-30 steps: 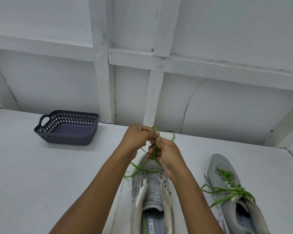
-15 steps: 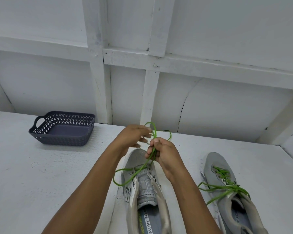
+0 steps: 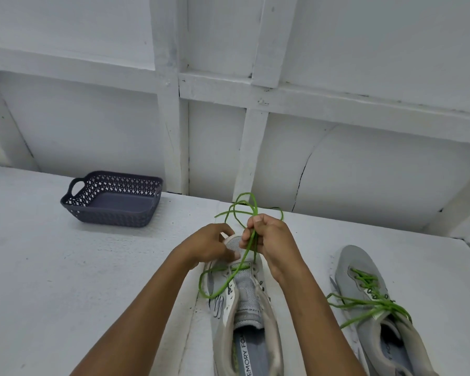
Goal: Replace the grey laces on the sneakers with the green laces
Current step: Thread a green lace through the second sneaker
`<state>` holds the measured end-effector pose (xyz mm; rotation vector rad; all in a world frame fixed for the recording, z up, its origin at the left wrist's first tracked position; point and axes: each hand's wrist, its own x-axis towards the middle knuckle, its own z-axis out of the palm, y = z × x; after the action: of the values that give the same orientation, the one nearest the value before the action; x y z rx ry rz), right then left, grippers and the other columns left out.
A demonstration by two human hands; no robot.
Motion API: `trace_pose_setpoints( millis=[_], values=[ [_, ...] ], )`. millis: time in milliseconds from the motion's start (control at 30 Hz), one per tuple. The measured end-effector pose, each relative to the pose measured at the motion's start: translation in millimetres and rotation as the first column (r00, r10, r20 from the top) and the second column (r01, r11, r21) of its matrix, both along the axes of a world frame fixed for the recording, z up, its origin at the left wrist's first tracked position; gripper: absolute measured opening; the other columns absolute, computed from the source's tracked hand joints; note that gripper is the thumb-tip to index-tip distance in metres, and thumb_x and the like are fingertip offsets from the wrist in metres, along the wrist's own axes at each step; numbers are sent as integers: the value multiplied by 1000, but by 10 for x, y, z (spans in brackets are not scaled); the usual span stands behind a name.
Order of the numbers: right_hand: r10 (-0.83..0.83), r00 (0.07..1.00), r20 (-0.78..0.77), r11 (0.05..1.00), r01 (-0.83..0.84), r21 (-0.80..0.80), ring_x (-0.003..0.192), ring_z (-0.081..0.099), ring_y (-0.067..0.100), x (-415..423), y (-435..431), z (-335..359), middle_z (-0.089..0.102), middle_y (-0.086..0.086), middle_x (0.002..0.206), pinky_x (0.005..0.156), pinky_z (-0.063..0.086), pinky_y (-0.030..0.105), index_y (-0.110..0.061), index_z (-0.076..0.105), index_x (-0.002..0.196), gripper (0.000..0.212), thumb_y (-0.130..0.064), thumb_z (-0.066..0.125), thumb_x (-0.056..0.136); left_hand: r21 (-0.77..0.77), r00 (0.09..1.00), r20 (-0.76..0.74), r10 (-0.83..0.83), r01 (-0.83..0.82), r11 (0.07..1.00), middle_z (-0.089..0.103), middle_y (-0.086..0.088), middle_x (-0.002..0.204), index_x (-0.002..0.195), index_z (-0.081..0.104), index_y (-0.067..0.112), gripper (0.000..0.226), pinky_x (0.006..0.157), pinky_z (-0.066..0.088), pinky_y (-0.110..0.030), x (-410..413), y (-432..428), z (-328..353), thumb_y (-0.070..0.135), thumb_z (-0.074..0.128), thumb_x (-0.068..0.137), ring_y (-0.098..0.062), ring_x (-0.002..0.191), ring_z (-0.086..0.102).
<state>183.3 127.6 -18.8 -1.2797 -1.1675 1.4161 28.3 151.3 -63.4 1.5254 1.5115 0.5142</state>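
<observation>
The right hand [image 3: 270,241] is clenched around a bunch of green lace [image 3: 244,256], thumb on top, holding it up above the toe of the open sneaker [image 3: 246,305]. Loops and loose ends of that lace fan out above the fist toward the back edge of the white surface [image 3: 65,267], while two strands run down from the fist to the lowest eyelets, and one slack loop droops over the shoe's left side. The left hand [image 3: 208,246] grips the toe of the same sneaker, fingers curled over the front and thumb beneath. This shoe lies near the middle of the front edge, toe pointing away, tongue exposed and most eyelets bare. To its right, apart from it and toward the right front corner, lies the laced sneaker [image 3: 364,270], its own green lace [image 3: 369,302] threaded up the eyelets with long ends trailing to the left. A dark perforated basket [image 3: 73,204] sits well apart near the back edge on the left, just before the white panelled wall [image 3: 92,118].
</observation>
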Motion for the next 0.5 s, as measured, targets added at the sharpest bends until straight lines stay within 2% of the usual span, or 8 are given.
trace_pose_setpoints(
  millis=[133,233,300,367,500],
  values=[
    [-36,999,-19,999,37,38,59,59,24,20,77,140,58,7,62,58,54,26,-7,56,78,34,-12,36,106,49,1000,-9,10,-10,999,68,-8,91,101,63,20,36,66,53,-33,-1,14,-50,19,86,73,-20,75,64],
    [-35,999,-25,997,37,71,57,58,22,-3,137,276,58,6,61,58,55,27,-8,56,77,35,-13,37,106,85,999,-33,2,1,996,70,-6,89,97,64,22,36,76,57,-41,-4,24,-66,19,87,70,-24,81,68],
    [-28,999,-21,995,30,93,54,59,21,-30,174,358,58,5,60,59,56,28,-8,56,77,35,-13,37,106,94,1000,-30,-1,4,996,69,-3,87,98,64,21,36,71,58,-37,5,28,-68,17,87,70,-20,78,66],
    [-24,1000,-10,993,25,116,53,60,20,-57,219,443,60,5,59,62,58,29,-8,56,78,35,-13,37,106,93,1000,-17,-1,2,996,67,-1,86,102,64,21,37,66,52,-29,0,35,-74,19,87,72,-15,74,62],
    [-23,1000,11,989,21,146,56,63,20,-76,296,573,62,6,62,65,60,32,-7,57,81,33,-13,37,106,86,1000,-11,-2,3,996,66,0,87,103,64,21,38,66,48,-27,5,47,-93,21,87,72,-13,74,60]
  ],
)
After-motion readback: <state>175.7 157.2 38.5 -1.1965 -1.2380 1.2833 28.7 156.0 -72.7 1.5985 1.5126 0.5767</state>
